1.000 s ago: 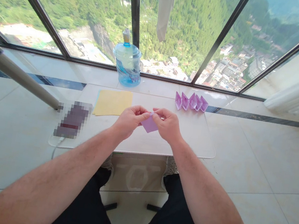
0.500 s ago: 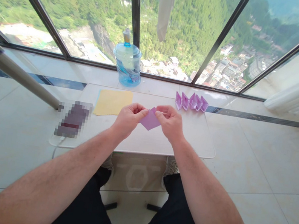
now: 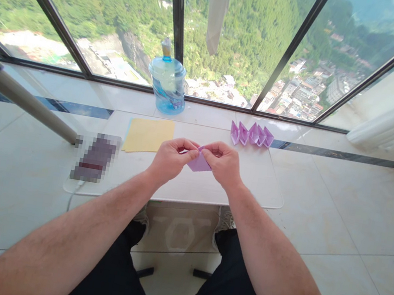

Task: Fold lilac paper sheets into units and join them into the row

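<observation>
A small folded purple paper (image 3: 199,163) is held above the middle of the low white table (image 3: 261,188). My left hand (image 3: 170,159) pinches its left side with curled fingers. My right hand (image 3: 223,164) pinches its right side the same way. Both thumbs and forefingers meet near the paper's top edge. At the table's far right edge stands a row of several folded purple paper pieces (image 3: 252,133). A yellow sheet (image 3: 149,134) lies flat on the far left part of the table.
A blue water jug (image 3: 167,83) stands on the tiled sill by the window. A blurred dark device (image 3: 96,157) with a cable lies on the table's left end. A grey pole (image 3: 20,97) slants in from the left. My legs are under the table.
Both hands lifted the purple paper slightly away from me, then brought it back down a little; the fingers worked along its top edge. Nothing else on the table moved.
</observation>
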Demonstrator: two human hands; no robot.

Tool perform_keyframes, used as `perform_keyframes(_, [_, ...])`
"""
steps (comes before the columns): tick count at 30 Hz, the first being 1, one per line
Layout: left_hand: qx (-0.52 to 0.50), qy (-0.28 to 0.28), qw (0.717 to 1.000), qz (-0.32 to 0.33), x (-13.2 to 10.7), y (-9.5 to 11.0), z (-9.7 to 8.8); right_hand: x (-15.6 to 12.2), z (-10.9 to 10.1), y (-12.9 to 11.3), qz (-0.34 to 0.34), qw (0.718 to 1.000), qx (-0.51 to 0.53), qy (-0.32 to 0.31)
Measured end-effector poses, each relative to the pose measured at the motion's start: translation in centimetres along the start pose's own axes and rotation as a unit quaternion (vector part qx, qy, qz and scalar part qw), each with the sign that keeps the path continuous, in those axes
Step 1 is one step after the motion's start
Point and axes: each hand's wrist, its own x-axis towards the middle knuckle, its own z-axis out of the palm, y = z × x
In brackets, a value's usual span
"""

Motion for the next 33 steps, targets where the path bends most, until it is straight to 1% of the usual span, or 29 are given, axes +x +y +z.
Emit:
perform_keyframes(5, [0.021,-0.006,1.000,0.016,-0.14,0.01,-0.02,0.05,0.02,0.01,0.012,1.000,0.014,-0.018])
perform_keyframes(10, [0.067,0.010,0.998,0.015,-0.20,-0.29,-0.04,0.27,0.02,0.30,0.023,0.999,0.027,-0.034])
perform_keyframes(17, [0.088,0.042,0.995,0.027,-0.11,-0.63,-0.02,0.33,0.09,0.67,0.041,0.998,0.029,-0.028])
perform_keyframes(20, [0.084,0.046,0.995,0.031,-0.14,-0.72,0.03,0.39,0.09,0.71,0.041,0.998,0.038,-0.031])
perform_keyframes(24, [0.071,0.043,0.996,0.018,-0.17,-0.63,0.12,0.40,0.14,0.64,0.039,0.997,0.056,-0.032])
perform_keyframes(29, [0.141,0.056,0.988,0.015,-0.22,-0.52,0.12,0.18,0.19,0.23,0.043,0.996,0.065,-0.034])
perform_keyframes(33, [0.156,0.063,0.985,0.027,-0.27,-0.58,0.16,0.11,0.22,0.11,0.035,0.998,0.047,-0.025])
